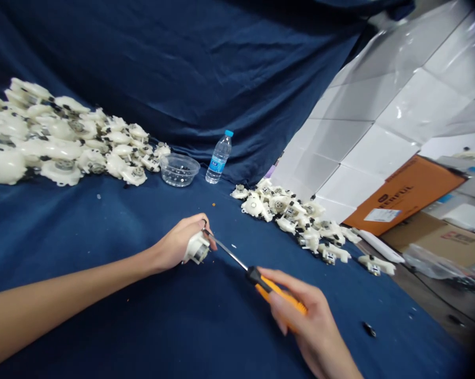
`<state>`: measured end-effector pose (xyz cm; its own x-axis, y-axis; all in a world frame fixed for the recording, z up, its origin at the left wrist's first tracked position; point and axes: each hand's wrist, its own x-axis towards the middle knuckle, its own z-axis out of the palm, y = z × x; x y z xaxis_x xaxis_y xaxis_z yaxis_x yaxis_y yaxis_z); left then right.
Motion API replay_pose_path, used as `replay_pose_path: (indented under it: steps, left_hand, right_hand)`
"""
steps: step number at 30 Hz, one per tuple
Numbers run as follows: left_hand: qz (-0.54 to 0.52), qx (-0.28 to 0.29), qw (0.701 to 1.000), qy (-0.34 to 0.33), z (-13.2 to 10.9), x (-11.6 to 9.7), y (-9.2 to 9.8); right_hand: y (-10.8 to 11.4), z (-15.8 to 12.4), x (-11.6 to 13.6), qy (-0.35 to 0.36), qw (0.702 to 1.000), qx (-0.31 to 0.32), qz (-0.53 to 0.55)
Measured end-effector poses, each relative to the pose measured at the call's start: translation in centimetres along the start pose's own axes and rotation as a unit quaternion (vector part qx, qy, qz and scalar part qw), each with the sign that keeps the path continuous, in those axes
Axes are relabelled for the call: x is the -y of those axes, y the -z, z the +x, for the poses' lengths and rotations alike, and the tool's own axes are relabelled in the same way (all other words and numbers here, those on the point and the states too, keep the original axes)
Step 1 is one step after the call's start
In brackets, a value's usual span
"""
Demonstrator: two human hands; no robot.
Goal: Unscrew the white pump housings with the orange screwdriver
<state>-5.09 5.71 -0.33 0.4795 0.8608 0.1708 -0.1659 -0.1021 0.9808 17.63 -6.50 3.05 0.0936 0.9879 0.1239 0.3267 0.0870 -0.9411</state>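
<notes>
My left hand [180,242] grips a small white plastic housing [196,248] with a round metal centre. My right hand [300,310] is shut around the orange-and-black handle of a screwdriver [276,288]. Its thin steel shaft reaches left, and the tip meets the top of the housing by my left fingers. My fingers hide part of the housing and the tip.
A large heap of white plastic parts [51,139] lies at the left, and a smaller heap [288,216] at the right. Between them are a clear plastic bowl [179,170] of small screws and a water bottle [219,157]. Dark blue cloth [103,221] covers the surface, beside white tiles [363,131].
</notes>
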Motion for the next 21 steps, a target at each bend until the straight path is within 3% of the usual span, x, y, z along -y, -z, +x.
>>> replay_pose_path:
  steps: [2, 4, 6, 8, 9, 11, 12, 14, 15, 16, 18, 20, 21]
  left_hand:
    - [-0.007, 0.002, 1.000, -0.004, 0.0, -0.1, 0.0]
    - [-0.008, -0.001, 1.000, -0.007, -0.1, -0.1, -0.2]
    - [-0.006, -0.012, 1.000, -0.010, -0.2, -0.1, -0.3]
    - [-0.002, -0.015, 1.000, -0.014, -0.2, 0.0, -0.3]
    - [0.000, -0.011, 1.000, -0.015, -0.2, 0.0, -0.3]
    - [0.001, -0.003, 1.000, -0.015, -0.1, 0.1, -0.2]
    - [0.001, -0.001, 1.000, -0.012, -0.1, 0.2, -0.1]
    - [-0.002, 0.003, 1.000, -0.002, 0.1, 0.2, 0.0]
    - [-0.004, 0.004, 1.000, 0.004, 0.1, 0.2, 0.0]
    - [-0.005, 0.004, 1.000, 0.010, 0.2, 0.2, 0.1]
    - [-0.010, 0.000, 1.000, 0.018, 0.2, 0.1, 0.0]
    - [-0.017, -0.010, 1.000, 0.015, 0.1, -0.1, -0.1]
    - [-0.021, -0.014, 1.000, 0.010, 0.0, -0.2, -0.1]
  right_hand:
    - [0.4, 0.4, 0.6, -0.135, 0.976, 0.036, 0.165]
    - [0.6, 0.6, 0.8, -0.209, 0.948, 0.090, 0.224]
    - [0.5, 0.6, 0.7, -0.244, 0.937, 0.158, 0.194]
    - [0.2, 0.4, 0.4, -0.232, 0.947, 0.188, 0.118]
    - [0.0, 0.2, 0.1, -0.193, 0.964, 0.173, 0.056]
    - [-0.2, -0.3, -0.5, -0.032, 0.989, 0.094, -0.111]
    - [-0.2, -0.5, -0.8, 0.074, 0.976, 0.051, -0.201]
    - [-0.3, -0.9, -1.3, 0.251, 0.906, -0.029, -0.339]
    - [-0.3, -1.0, -1.4, 0.294, 0.879, -0.055, -0.371]
    - [-0.4, -1.1, -1.4, 0.302, 0.873, -0.068, -0.377]
    - [-0.3, -0.9, -1.0, 0.228, 0.922, -0.064, -0.306]
    - [-0.2, -0.5, -0.4, 0.068, 0.989, -0.015, -0.132]
    - [-0.1, -0.3, -0.1, -0.027, 0.999, 0.012, -0.034]
